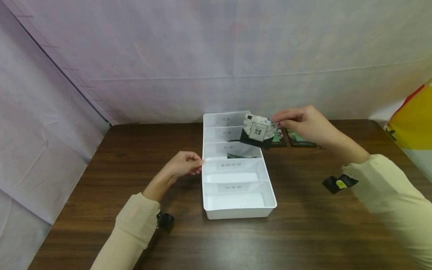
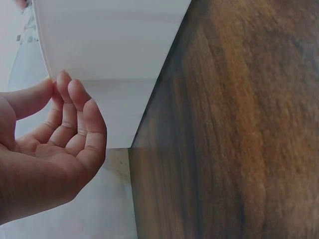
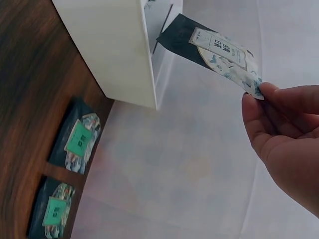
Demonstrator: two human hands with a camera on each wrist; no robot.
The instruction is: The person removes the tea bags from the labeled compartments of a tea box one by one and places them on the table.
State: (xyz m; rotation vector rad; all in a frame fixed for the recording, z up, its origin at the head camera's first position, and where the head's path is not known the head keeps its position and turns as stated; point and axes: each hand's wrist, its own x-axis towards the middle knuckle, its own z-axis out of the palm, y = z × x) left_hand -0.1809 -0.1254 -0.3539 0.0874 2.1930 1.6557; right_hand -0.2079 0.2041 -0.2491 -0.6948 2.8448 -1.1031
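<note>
My right hand (image 1: 305,120) pinches a black-and-white sachet (image 1: 258,131) by its edge. The sachet, with a pale printed label, is held tilted above the far right side of a white divided box (image 1: 240,213). In the right wrist view the thumb and fingers grip one end of the sachet (image 3: 222,52). My left hand (image 1: 182,164) pinches the box's left rim between thumb and fingertips, as the left wrist view shows close up. Inside the middle compartment lies a dark sachet (image 1: 240,155), mostly hidden by the divider.
Two dark sachets with green labels (image 3: 79,137) lie on the brown wooden table (image 1: 152,240), right of the box's far end. Printed labels mark the box's compartments. A pale cloth (image 1: 189,56) hangs behind the table. Yellow and red material (image 1: 411,120) stands at the far right.
</note>
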